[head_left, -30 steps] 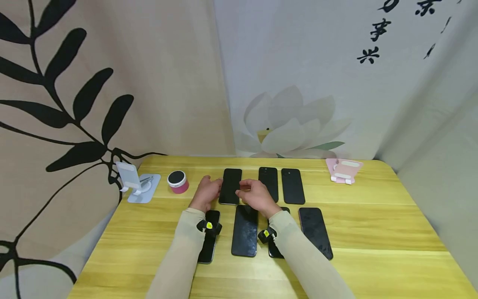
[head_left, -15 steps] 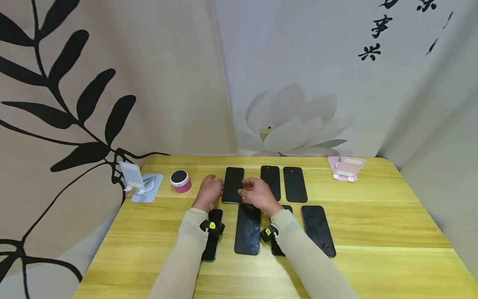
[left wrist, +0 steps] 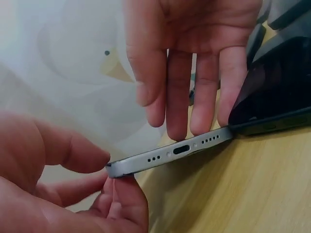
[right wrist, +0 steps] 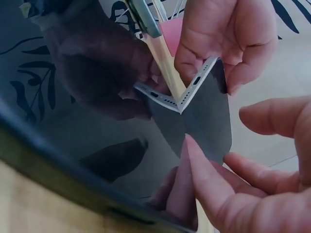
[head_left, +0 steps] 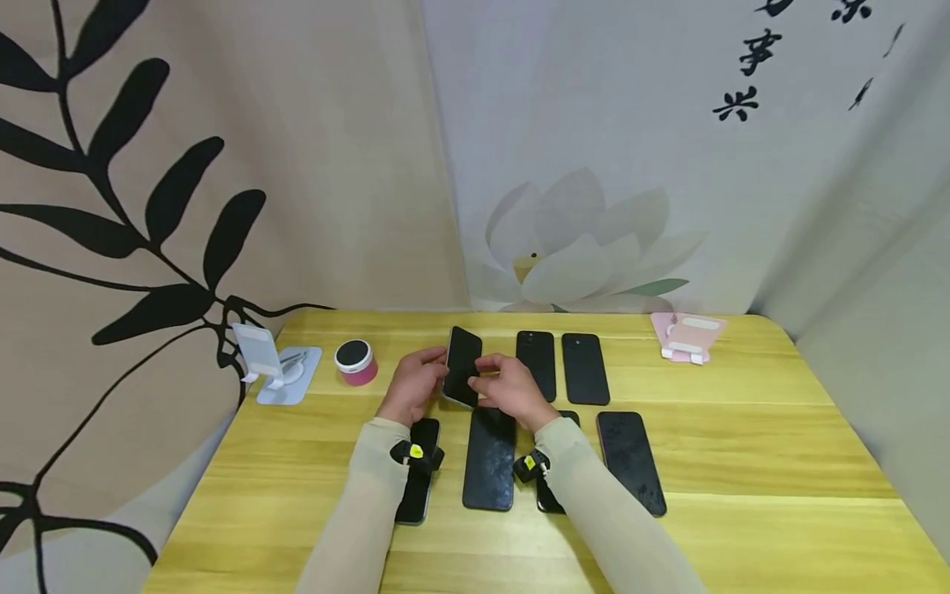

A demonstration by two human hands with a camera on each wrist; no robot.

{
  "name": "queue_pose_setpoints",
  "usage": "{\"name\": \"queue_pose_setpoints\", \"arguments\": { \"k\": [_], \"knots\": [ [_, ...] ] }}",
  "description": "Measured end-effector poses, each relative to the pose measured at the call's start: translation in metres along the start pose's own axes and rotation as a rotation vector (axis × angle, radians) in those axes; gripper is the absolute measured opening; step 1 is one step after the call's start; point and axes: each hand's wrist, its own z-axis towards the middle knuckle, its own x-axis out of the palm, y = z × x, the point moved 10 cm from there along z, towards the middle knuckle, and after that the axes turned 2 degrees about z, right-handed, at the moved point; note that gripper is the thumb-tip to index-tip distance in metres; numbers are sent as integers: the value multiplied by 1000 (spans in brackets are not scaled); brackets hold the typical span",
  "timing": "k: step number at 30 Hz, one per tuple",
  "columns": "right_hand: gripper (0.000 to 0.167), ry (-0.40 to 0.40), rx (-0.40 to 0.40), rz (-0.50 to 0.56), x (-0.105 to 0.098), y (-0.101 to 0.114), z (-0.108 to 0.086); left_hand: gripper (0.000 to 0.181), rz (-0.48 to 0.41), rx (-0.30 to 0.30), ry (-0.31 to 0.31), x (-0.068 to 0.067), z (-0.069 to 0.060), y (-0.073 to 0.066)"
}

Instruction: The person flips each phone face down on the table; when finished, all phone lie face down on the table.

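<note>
The left hand (head_left: 411,386) pinches a black-faced smartphone (head_left: 463,363) by its left edge, thumb above and fingers below. That side of the phone is raised, so it stands tilted with its silver bottom edge and charging port showing in the left wrist view. At the phone's right edge, the right hand (head_left: 515,389) touches with extended fingertips; its thumb stands apart from the phone in the right wrist view. Just below lies another phone (head_left: 490,462), whose glossy dark screen mirrors the hands in the right wrist view.
Two dark phones (head_left: 537,365) lie right of the hands. Nearer phones lie beneath the left wrist (head_left: 416,503), the right wrist (head_left: 547,497) and farther right (head_left: 632,464). A pink jar (head_left: 356,363), a pale blue stand (head_left: 270,367) and a pink stand (head_left: 688,337) stand along the back.
The phone lay flat between the hands; now its left side is lifted and it leans toward the right. The left hand has taken hold of it, while the right hand has barely moved.
</note>
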Motion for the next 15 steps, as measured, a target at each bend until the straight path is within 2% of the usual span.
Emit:
{"name": "queue_pose_setpoints", "arguments": {
  "k": [5,8,12,15],
  "knots": [
    [47,9,-9,14,3,3,0,47,-148,-16,69,4,3,5],
    [47,4,-8,44,1,3,0,46,-206,-21,111,9,3,7],
    [51,19,-18,104,-1,4,1,47,-240,-17,157,15,1,6],
    [53,39,-17,147,0,2,1,50,-229,-20,211,21,-3,6]
  ]
}}
